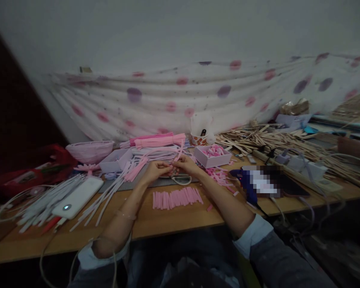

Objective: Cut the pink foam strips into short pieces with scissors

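Observation:
My left hand (159,169) and my right hand (184,164) meet over the middle of the table, fingertips pinched together. Between them is a pink pipe cleaner (181,150), part of which rises above my right fingers; its lower part is hidden by the fingers. Just below the hands lies a pair of scissors (183,180), one handle loop showing. Nearer to me, short cut pink pieces (177,198) lie side by side in a row. Behind the hands rest bundles of long pink pipe cleaners (160,140).
A white box (213,161) of small pink bits stands right of the hands, with loose scraps (220,178) before it. Leftward are an open box (115,160), pale stems and a white power bank (78,198). Cables, a phone (292,186) and wooden sticks (267,138) fill the right.

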### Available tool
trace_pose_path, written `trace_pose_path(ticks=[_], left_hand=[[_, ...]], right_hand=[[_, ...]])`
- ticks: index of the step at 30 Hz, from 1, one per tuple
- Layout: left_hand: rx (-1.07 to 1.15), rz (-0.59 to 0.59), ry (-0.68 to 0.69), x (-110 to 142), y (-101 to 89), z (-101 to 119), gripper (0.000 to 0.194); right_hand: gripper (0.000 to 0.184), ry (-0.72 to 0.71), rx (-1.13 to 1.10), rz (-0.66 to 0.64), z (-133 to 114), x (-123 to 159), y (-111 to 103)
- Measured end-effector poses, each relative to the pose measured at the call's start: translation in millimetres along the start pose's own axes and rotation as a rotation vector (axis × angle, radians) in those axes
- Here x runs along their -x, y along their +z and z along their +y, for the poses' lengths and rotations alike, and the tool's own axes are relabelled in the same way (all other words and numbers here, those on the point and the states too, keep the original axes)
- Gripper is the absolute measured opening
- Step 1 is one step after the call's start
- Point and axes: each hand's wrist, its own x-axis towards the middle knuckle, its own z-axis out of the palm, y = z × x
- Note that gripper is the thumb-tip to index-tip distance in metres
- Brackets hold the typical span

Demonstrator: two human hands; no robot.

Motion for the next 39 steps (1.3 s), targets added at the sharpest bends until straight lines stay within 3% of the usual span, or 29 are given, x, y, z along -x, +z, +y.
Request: trace_pose_path(ticks=[6, 12, 18, 20, 22, 26, 30, 35, 37, 39], left_hand=[[0.028, -0.031, -0.033, -1, -5.7, -3, 0.035], [0.078, -0.149, -0.15, 2, -6.9, 0, 0.038], [-0.006, -0.185, -0.119, 3, -5.0, 0, 0.037], [-0.033, -0.114, -0.075, 0, -6.5, -2, 0.036], [-0.064, 0.038, 0.025, -5, -9.4, -4, 0.035], [-0.145, 0.338, 0.29, -12, -15.8, -7, 0.032], [-0.153, 0.403, 0.348, -14, -17.4, -8, 0.031], [-0.129, 0.439, 0.365, -14, -18.5, -9, 0.032], [-0.15, 0.523, 0.413, -14, -20.9, -8, 0.031], [-0.233, 0.684, 0.488, -13, -24.0, -8, 0.029]], right_hand=[[0.034, 0.024, -0.009, 0.045, -3, 1, -7], [0.033, 0.029, 0.027, -0.044, -6, 4, -5], [0.034, 0.045, 0.125, -0.091, -4, 3, -2], [0.031, 0.036, 0.209, -0.115, -5, 3, -6], [0.024, 0.01, 0.374, -0.132, -8, 4, -12], [0.014, -0.006, 0.987, -0.205, -14, 11, -17], [0.023, -0.021, 1.416, -0.187, -12, 16, -6], [0.006, 0.009, 1.476, -0.175, -18, 17, -4], [0.009, 0.03, 1.438, -0.175, -26, 18, -12], [0.013, 0.05, 1.345, -0.127, -34, 20, -23]])
